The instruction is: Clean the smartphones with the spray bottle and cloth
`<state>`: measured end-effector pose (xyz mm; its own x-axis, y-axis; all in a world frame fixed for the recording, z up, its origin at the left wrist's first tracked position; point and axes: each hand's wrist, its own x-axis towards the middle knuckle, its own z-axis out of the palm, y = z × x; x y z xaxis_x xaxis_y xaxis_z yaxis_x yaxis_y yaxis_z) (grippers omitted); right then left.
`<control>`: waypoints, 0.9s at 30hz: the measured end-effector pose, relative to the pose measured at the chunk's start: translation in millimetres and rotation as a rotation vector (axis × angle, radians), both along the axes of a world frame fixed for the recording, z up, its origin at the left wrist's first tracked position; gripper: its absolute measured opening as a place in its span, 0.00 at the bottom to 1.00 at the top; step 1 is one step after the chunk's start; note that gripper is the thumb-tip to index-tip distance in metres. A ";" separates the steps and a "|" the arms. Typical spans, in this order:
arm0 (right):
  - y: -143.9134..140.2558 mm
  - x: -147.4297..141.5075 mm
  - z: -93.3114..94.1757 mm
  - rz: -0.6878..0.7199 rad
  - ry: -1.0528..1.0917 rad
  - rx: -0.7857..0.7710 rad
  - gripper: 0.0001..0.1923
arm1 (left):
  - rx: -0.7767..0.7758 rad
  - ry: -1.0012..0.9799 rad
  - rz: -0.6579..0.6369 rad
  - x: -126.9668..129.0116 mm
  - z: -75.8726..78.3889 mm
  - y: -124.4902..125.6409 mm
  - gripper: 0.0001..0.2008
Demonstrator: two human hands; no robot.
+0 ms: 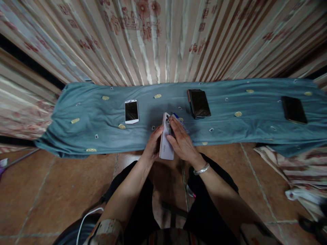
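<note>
Both forearms reach forward from the lap over the tile floor (63, 190). The left hand (152, 144) grips the pale phone (166, 143) along its left edge; the right hand (182, 141) lies over its right side, fingers curled on. The phone's long axis points away, toward the teal cloth (230, 129), where 3 more phones lie: white (131, 111), dark (199, 103), dark (293, 109).

Matt white plastic phone (166, 143), matt teal cloth (230, 132), glossy curtain (158, 41)
</note>
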<state>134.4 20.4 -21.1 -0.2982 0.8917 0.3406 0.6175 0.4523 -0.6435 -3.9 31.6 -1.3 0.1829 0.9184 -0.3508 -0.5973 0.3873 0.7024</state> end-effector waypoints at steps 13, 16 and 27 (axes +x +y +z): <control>-3.2 -2.2 -3.5 -0.001 -0.025 -0.017 0.34 | -0.077 0.019 0.055 -8.4 1.6 4.4 0.15; -7.0 -4.1 -3.3 0.022 -0.033 0.005 0.34 | -0.077 0.027 0.051 -8.8 0.6 4.9 0.15; -13.8 -7.6 3.8 0.097 -0.011 0.080 0.33 | -0.033 -0.041 0.065 -3.3 -3.3 6.8 0.14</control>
